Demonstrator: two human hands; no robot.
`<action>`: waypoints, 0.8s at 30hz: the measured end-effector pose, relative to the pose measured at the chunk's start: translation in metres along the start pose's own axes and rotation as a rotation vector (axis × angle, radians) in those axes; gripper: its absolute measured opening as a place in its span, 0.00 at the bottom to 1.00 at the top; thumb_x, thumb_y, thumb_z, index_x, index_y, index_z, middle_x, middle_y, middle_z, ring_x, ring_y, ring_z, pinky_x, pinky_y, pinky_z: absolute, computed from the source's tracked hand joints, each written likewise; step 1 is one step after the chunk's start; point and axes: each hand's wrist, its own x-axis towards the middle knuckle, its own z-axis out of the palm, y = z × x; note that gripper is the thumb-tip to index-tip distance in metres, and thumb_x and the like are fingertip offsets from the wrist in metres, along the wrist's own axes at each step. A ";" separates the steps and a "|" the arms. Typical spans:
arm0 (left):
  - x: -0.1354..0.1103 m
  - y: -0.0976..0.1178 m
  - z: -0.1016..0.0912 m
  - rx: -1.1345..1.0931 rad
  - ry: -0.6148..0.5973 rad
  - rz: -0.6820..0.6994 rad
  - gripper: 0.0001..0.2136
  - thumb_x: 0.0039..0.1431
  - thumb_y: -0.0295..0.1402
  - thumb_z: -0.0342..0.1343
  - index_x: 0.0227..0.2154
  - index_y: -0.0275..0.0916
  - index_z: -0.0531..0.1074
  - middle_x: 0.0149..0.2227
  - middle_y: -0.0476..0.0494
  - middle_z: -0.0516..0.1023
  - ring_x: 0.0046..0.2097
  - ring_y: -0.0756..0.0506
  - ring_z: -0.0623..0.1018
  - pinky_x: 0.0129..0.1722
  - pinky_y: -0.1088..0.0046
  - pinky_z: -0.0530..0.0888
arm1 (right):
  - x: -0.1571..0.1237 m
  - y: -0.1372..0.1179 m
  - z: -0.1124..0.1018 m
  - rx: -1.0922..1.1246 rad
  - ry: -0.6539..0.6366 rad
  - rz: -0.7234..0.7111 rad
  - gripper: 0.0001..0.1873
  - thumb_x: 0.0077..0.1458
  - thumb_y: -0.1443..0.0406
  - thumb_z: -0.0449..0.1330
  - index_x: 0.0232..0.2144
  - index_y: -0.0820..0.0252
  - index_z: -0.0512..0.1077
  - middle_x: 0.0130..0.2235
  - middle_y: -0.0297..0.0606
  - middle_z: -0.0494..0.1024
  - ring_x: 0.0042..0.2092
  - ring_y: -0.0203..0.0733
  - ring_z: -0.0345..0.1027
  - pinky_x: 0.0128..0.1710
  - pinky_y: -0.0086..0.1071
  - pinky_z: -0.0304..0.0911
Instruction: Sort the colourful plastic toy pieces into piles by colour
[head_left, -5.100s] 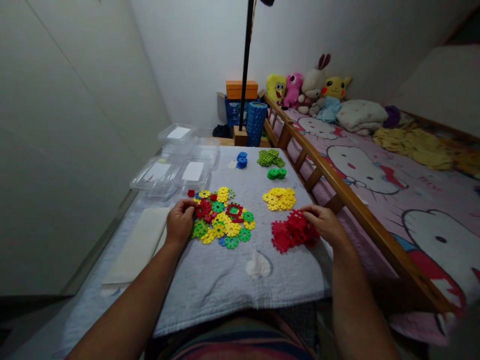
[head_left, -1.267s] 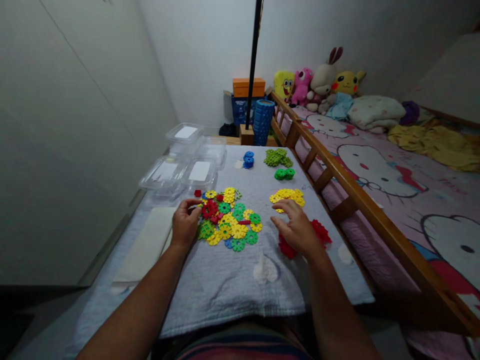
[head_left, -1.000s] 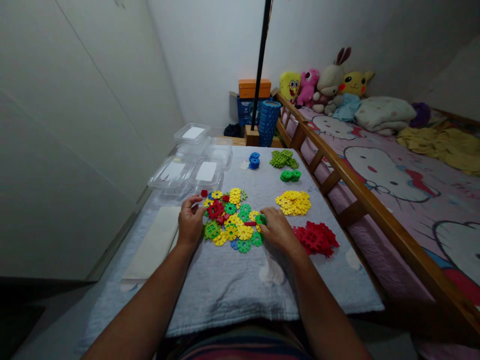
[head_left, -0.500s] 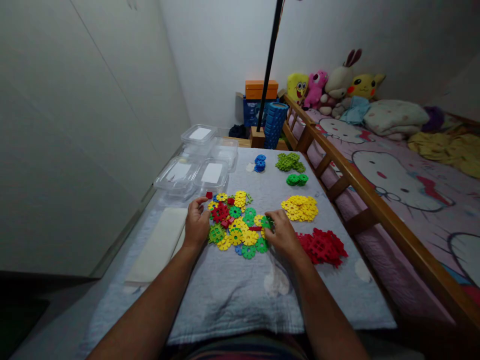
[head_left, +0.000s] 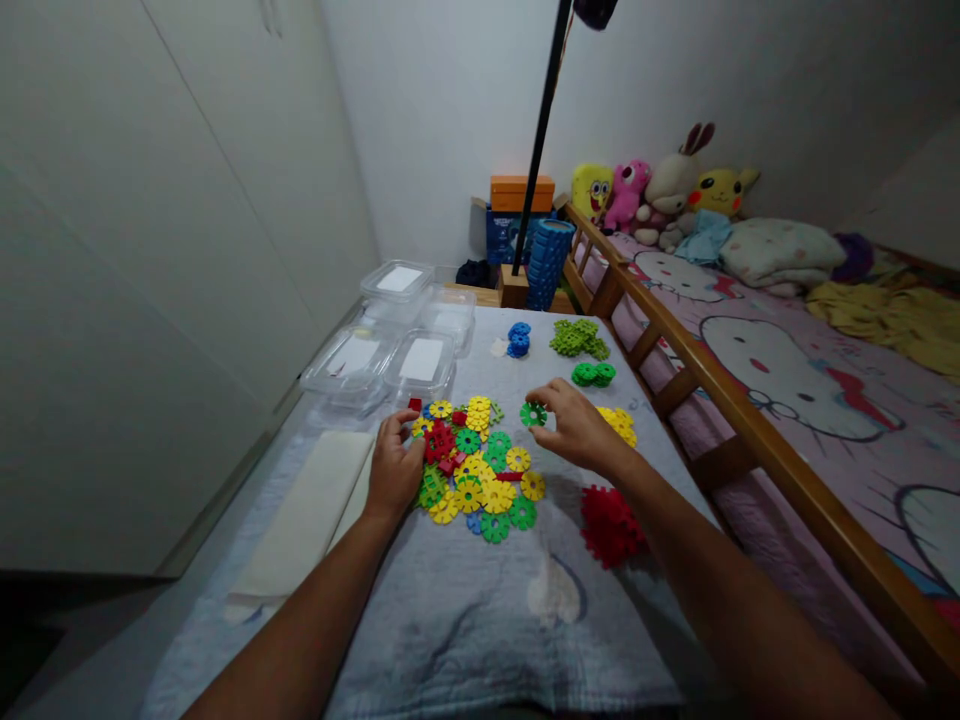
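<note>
A mixed heap of flat plastic pieces [head_left: 475, 470] in yellow, green, red and blue lies on a grey cloth [head_left: 480, 600]. My left hand [head_left: 395, 470] rests at the heap's left edge, fingers curled against the pieces. My right hand [head_left: 576, 428] hovers above the cloth, pinching a green round piece [head_left: 533, 414] by its fingertips. Sorted piles lie to the right: red [head_left: 609, 522], yellow [head_left: 619, 422] partly hidden by my right hand, dark green [head_left: 593, 374], light green [head_left: 577, 337], and blue [head_left: 517, 340].
Clear plastic boxes with lids [head_left: 390, 345] stand at the back left. A folded white cloth [head_left: 304, 525] lies left of the heap. A wooden bed rail [head_left: 720, 420] runs along the right. A black pole [head_left: 540, 140] on a wooden base and a blue roller [head_left: 547, 265] stand behind.
My right hand left the red pile, reached into the mixed heap, took a green round piece and lifted it up and back. My left hand stayed at the heap's left edge.
</note>
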 end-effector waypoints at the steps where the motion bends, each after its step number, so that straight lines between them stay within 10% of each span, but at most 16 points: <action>1: 0.000 0.001 0.000 0.003 -0.003 0.005 0.15 0.55 0.30 0.55 0.47 0.43 0.70 0.50 0.44 0.73 0.52 0.42 0.74 0.58 0.59 0.70 | 0.011 0.008 0.000 -0.038 -0.025 0.013 0.18 0.51 0.69 0.64 0.46 0.60 0.74 0.43 0.41 0.72 0.43 0.43 0.67 0.48 0.35 0.63; 15: 0.000 -0.004 0.000 0.020 -0.037 0.027 0.16 0.55 0.33 0.56 0.47 0.43 0.71 0.50 0.42 0.75 0.52 0.40 0.76 0.58 0.57 0.71 | 0.057 0.162 -0.016 -0.389 0.052 0.407 0.22 0.52 0.69 0.62 0.50 0.66 0.77 0.50 0.49 0.77 0.51 0.48 0.69 0.53 0.34 0.60; 24: 0.000 0.002 -0.001 0.017 -0.030 0.013 0.14 0.54 0.33 0.57 0.45 0.42 0.71 0.47 0.44 0.76 0.50 0.41 0.77 0.57 0.59 0.71 | 0.054 0.170 -0.007 -0.413 0.034 0.432 0.22 0.52 0.69 0.61 0.50 0.59 0.78 0.53 0.49 0.76 0.54 0.55 0.67 0.53 0.44 0.62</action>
